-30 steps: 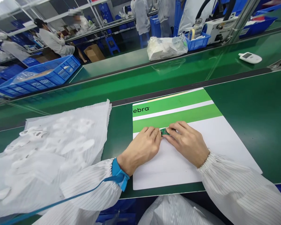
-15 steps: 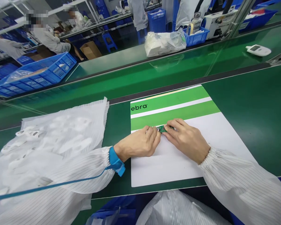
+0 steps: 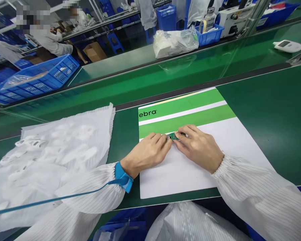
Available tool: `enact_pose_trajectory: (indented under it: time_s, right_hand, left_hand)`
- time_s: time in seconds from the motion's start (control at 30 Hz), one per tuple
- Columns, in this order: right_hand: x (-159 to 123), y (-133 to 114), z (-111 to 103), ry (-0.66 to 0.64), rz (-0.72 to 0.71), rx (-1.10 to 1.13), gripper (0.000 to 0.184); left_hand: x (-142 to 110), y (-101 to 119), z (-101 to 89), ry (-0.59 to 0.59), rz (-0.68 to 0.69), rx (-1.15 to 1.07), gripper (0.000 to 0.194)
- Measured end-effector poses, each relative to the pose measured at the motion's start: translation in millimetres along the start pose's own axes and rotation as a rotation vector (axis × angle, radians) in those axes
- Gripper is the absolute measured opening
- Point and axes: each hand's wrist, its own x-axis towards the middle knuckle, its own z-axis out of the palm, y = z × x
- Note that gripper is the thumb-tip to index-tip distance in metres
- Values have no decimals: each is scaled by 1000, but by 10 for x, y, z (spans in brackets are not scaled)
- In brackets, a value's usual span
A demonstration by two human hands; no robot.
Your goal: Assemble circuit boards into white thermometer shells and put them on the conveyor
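Note:
A small green circuit board (image 3: 173,136) is held between my two hands, low over a white sheet with green bands (image 3: 180,174). My left hand (image 3: 150,149) is closed with its fingertips at the board's left end, where a small round metallic part shows. On the board's right end, my right hand (image 3: 199,144) pinches with thumb and fingers. Both ends of the board are partly covered by my fingers. A blue strap (image 3: 123,177) with a cord circles my left wrist.
Left of the sheet lies a white foam bag (image 3: 65,144) with white plastic parts. Beyond the bench edge are a blue crate (image 3: 62,72), a clear plastic bag (image 3: 175,43) and a small blue basket (image 3: 210,35). A white handheld device (image 3: 288,46) sits far right.
My left hand has turned slightly, its knuckles now more on top, and its fingers have shifted at the board's left end. My right hand keeps its grip. The view has shifted a little.

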Motion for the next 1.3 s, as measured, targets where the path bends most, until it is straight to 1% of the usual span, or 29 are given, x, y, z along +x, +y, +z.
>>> enact_pose_trajectory:
  time_s: [0.13,0.2,0.27,0.33,0.4,0.53,0.6,0.63,0.7,0.8,0.87,0.93,1.0,1.07,1.13,1.2,1.23,1.3]
  right_hand:
    - [-10,-8,-5,-3,2,-8,20]
    - [-13,-11,-6,7,1,-6,20]
    - [-11,-12,-5,19,8,4,20]
    - [-8,-8,-1,24,13,18,19]
    - [-8,-3,8,32,18,30,18]
    - [-15,-3,38,83,45,34,19]
    - [-14,-11,51,105,59,27,19]
    - [-11,-17,54,113,65,22,19]
    - [-5,-27,57,127,76,10,19]
    - [-3,-38,58,145,89,-3,19]
    - [-6,-42,61,146,92,-4,20]
    - [-10,-43,64,135,89,1,20]
    - [-13,-42,60,119,87,7,19]
    - [-17,-39,49,102,83,11,18]
    - [-24,-34,35,85,78,14,18]
    - [-34,-28,24,73,75,22,18]
    - [-38,-24,21,69,77,30,18]
    - [-41,-19,22,64,84,48,18]
  left_hand:
    - [74,-5,-51,-80,128,74,20]
    - [104,13,-19,-94,130,65,21]
    - [124,41,46,-73,34,8,22]
    - [138,66,109,-48,-139,-103,23]
    - [143,68,133,-45,-310,-264,24]
    - [111,0,39,-116,-534,-675,18]
    - [79,-20,-11,-128,-612,-779,13]
    - [65,-14,-20,-120,-626,-778,12]
    - [45,25,-4,-81,-611,-688,15]
    - [44,102,49,-39,-521,-464,17]
    - [56,132,59,-29,-416,-320,17]
    - [77,147,37,-36,-280,-165,18]
    - [110,163,0,-61,-162,-15,20]
    - [152,183,-31,-98,-91,90,22]
    - [195,187,-42,-136,-69,132,23]
    - [223,150,-33,-171,-72,95,25]
    - [225,112,-24,-189,-91,32,25]
    - [204,8,-8,-202,-193,-196,25]
